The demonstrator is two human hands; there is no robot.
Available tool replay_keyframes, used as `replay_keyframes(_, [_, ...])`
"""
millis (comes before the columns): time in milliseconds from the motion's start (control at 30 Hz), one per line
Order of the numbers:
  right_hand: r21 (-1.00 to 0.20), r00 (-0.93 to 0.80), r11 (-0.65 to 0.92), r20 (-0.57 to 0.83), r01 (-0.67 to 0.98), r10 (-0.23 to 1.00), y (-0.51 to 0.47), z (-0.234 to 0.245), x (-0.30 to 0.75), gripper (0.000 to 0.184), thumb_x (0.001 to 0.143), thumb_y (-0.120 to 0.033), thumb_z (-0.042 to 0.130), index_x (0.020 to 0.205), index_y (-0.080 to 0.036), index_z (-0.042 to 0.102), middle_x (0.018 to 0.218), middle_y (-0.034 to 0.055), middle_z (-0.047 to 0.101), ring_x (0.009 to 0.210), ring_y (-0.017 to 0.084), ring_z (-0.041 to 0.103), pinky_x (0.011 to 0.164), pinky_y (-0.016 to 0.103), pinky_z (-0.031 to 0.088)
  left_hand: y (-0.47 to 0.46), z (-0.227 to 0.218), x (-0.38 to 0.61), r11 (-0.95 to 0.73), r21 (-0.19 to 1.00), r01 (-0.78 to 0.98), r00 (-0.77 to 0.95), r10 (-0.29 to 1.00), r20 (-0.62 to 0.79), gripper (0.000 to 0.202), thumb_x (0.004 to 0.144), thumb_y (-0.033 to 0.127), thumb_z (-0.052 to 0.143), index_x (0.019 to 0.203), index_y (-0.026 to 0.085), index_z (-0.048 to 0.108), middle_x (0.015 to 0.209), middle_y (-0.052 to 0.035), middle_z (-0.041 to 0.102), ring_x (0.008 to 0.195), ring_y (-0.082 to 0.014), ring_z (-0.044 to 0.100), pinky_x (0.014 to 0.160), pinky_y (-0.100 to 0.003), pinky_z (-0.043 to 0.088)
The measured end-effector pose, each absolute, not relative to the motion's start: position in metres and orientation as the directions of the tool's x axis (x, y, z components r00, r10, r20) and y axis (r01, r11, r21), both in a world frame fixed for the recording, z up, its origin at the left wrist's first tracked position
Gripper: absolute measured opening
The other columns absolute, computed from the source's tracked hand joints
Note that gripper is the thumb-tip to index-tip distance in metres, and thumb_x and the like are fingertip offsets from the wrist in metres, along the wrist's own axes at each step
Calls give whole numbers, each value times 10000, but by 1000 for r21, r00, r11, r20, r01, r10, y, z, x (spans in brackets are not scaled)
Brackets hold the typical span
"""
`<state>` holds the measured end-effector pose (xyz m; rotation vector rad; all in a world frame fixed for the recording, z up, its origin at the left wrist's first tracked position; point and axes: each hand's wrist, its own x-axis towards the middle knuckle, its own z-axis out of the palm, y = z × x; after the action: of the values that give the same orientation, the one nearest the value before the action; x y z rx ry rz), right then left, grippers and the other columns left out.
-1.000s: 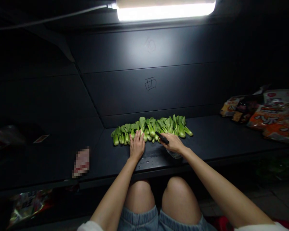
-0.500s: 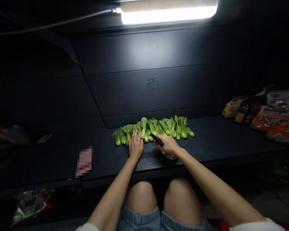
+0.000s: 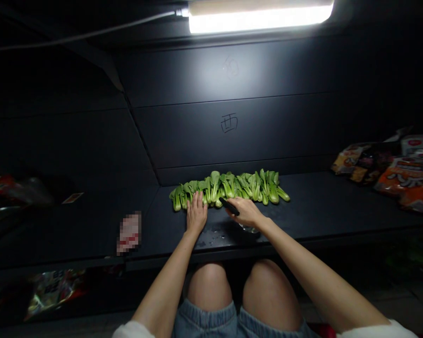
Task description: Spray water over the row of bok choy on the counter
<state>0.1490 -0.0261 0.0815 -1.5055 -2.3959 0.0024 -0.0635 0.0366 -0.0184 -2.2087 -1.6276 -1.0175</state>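
A row of green bok choy (image 3: 255, 185) lies side by side along the back of the dark shelf, leaves toward the rear panel and pale stems toward me. My left hand (image 3: 196, 217) rests flat with its fingers stretched out, fingertips over the stems left of the row's middle. In my right hand (image 3: 247, 212) is what looks like a spray bottle (image 3: 230, 206); its black head points left toward the greens. Part of a clear body shows beneath the hand, the rest hidden by my fingers.
Water drops dot the shelf (image 3: 183, 225) between my hands. Snack bags (image 3: 409, 178) are piled at the right, and other packages (image 3: 14, 188) sit at the far left. A blurred pink-and-red item (image 3: 129, 232) lies left of my arm. A lit lamp (image 3: 261, 19) hangs overhead.
The view has shifted, so the shelf and bok choy appear slightly farther right. Against the row, both my hands sit a little farther left. The right hand keeps its hold.
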Motion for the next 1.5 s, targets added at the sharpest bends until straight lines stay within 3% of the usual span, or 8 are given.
replay_keyframes(167, [-158,-407,455,259,877,876,-27,80,146,315,921,-321,502,1168,-178,636,1122,106,692,1026,215,639,849,283,442,40,-24,-65,-363,243,900,126,749,650,606,970,285,332,1524,91,185,1516,-207,401,1423,-273,364,1158,-519,304])
replay_keyframes(633, [-145,-413,452,232,880,881,-29,84,136,302,926,-323,487,1148,-179,633,1081,107,689,1003,215,641,808,264,437,41,-27,-64,-378,274,884,115,746,656,628,973,291,347,1521,64,142,1487,-244,424,1364,-280,455,1140,-487,350])
replay_keyframes(967, [-130,-414,448,225,884,882,-25,80,131,310,921,-354,494,1159,-207,628,1087,100,688,993,219,640,806,274,430,37,-23,-63,-395,226,890,161,737,656,520,969,261,355,1466,115,318,1527,-191,389,1419,-260,375,1159,-505,316])
replay_keyframes(1133, [-110,-425,457,225,883,877,-25,80,131,316,921,-353,484,1154,-195,628,1074,110,687,974,228,645,790,281,434,36,-21,-63,-404,206,891,188,743,643,533,969,276,345,1487,158,301,1546,-163,369,1441,-253,335,1170,-516,292])
replay_keyframes(1300, [-88,-432,457,207,885,878,-26,82,128,302,913,-337,500,1141,-190,633,1044,109,693,983,222,639,799,273,429,37,-23,-64,-422,265,867,158,737,658,602,965,277,354,1520,120,183,1526,-192,390,1432,-250,351,1174,-502,288])
replay_keyframes(1500, [-91,-486,508,190,856,853,-27,85,126,360,911,-338,504,1210,-164,602,1130,123,679,1052,229,617,853,284,426,41,-26,-65,-448,346,825,111,728,677,581,956,287,395,1492,119,247,1519,-208,391,1434,-276,342,1172,-527,274])
